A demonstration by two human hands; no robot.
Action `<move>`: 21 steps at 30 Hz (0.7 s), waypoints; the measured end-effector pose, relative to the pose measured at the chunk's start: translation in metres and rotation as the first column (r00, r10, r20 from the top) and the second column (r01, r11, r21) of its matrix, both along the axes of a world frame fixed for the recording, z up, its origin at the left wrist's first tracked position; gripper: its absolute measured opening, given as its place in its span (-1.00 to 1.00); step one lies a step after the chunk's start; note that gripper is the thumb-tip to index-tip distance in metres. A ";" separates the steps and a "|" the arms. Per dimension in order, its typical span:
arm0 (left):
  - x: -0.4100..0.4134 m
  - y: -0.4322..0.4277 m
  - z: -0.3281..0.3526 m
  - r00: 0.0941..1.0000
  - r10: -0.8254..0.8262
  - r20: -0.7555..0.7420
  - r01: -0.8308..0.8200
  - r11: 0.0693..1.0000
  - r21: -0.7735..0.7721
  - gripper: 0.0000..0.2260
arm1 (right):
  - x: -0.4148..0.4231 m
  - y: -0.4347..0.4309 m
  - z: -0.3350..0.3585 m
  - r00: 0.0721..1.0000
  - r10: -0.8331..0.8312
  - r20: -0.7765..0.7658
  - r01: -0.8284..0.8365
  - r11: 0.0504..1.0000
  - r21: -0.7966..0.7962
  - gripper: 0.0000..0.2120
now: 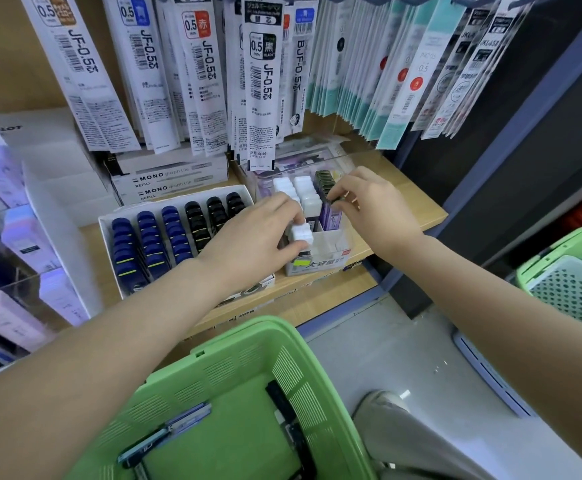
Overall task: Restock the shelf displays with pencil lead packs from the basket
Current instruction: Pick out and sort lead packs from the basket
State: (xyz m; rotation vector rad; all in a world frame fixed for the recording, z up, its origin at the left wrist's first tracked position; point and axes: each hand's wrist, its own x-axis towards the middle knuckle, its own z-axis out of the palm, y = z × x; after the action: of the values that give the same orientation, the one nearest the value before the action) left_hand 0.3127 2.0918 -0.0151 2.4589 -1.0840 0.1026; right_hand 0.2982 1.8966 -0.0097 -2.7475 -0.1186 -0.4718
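I see the left hand (248,237) curled round a white-capped lead pack (301,234) at the front of the small display box (329,259), near the shelf's (417,209) front edge. The right hand (374,207) pinches a dark-capped pack (329,197) in the box's right row with its fingers (348,188). More packs (185,419) lie in the green basket (248,348) below the shelf.

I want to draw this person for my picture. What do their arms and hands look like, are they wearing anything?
The left hand and right hand wear no gloves, and no rings show. The left arm and right arm are bare all the way to the picture's edge: no sleeves, watch or bracelets in view.
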 end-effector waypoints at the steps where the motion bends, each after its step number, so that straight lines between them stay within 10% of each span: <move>1: 0.000 0.000 0.000 1.000 -0.001 0.006 0.001 1.000 0.003 -0.76 | 0.000 -0.001 0.000 1.000 -0.005 -0.001 0.005 1.000 0.002 -0.91; 15: -0.070 0.042 -0.012 0.932 0.001 0.363 -0.031 0.997 0.077 -0.78 | -0.074 0.028 -0.014 0.968 0.141 0.210 -0.079 0.957 -0.281 -0.79; 21: -0.149 0.112 -0.099 0.989 0.055 0.138 -0.091 0.958 0.271 -0.84 | -0.127 0.064 -0.079 0.931 0.362 -0.040 -0.361 0.902 -0.238 -0.80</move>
State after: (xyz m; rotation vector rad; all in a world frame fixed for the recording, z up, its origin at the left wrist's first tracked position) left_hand 0.1636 2.2035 -0.1146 2.7770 -1.1274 0.1440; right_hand 0.1716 1.9606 -0.0891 -2.8611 -0.7200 -0.3798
